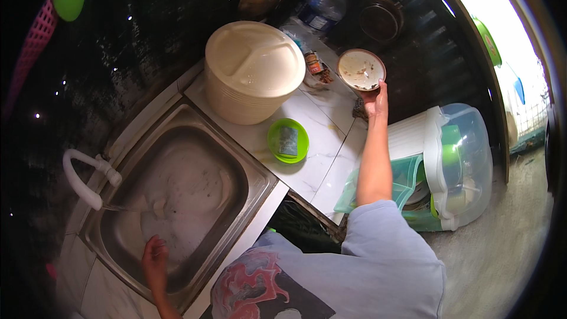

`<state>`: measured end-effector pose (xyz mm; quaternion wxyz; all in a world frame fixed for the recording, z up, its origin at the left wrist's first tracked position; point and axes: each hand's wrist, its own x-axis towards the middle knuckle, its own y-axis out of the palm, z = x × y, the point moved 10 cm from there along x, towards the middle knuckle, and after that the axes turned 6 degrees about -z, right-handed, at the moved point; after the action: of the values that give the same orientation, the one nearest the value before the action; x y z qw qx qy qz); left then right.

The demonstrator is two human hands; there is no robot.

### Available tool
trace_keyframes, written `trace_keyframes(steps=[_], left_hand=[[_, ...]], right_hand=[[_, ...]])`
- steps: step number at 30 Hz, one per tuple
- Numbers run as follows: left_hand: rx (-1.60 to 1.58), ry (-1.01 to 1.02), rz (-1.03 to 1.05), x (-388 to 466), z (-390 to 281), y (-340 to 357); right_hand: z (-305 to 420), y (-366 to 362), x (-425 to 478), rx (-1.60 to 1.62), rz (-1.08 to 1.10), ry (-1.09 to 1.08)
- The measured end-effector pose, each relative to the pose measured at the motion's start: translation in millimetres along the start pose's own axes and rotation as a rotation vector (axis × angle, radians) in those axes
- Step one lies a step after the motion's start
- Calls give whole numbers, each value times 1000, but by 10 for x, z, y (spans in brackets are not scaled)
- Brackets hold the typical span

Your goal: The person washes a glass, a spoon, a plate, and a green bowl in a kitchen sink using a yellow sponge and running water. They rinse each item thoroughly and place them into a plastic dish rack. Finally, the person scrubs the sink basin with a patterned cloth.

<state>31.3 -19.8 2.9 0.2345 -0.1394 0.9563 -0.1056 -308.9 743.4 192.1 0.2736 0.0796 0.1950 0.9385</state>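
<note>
My right hand (pixel 375 99) grips the rim of a round white dish (pixel 362 70) with a brown edge and dark food bits on its inner face, held up at the counter's far right. Over the near end of the stainless steel sink (pixel 261 181) is my left hand (pixel 156 252), fingers loosely curled, holding nothing that I can see. Cloudy, sudsy water lies in the basin, and a thin stream runs into it from the white curved faucet (pixel 82 181). A green bowl (pixel 302 144) on the tiled counter holds a dark scouring pad (pixel 288 140).
A tall stack of cream divided plates (pixel 254 66) stands beside the sink. Behind it are a large plastic bottle (pixel 323 6) and a small packet (pixel 314 63). A dish cabinet with a clear cover (pixel 474 164) stands right of my arm. A dark pan (pixel 381 17) hangs on the wall.
</note>
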Motion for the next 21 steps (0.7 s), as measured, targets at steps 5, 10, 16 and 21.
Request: trace_keyframes(steps=[5,10,16,21], left_hand=[[-103,89,92,25,-457,416],[-339,91,213,-31,-1018,894],[-714,161,463,-215,-1934,1464],[-913,-47,541,-217,-1771,1411]], right_hand=[[-83,382,-945,76,23,9],[-251,1148,-1845,119,330,164],[-989,1893,-2890,150,567,579],[-1563,2184,-3701,25,735,886]])
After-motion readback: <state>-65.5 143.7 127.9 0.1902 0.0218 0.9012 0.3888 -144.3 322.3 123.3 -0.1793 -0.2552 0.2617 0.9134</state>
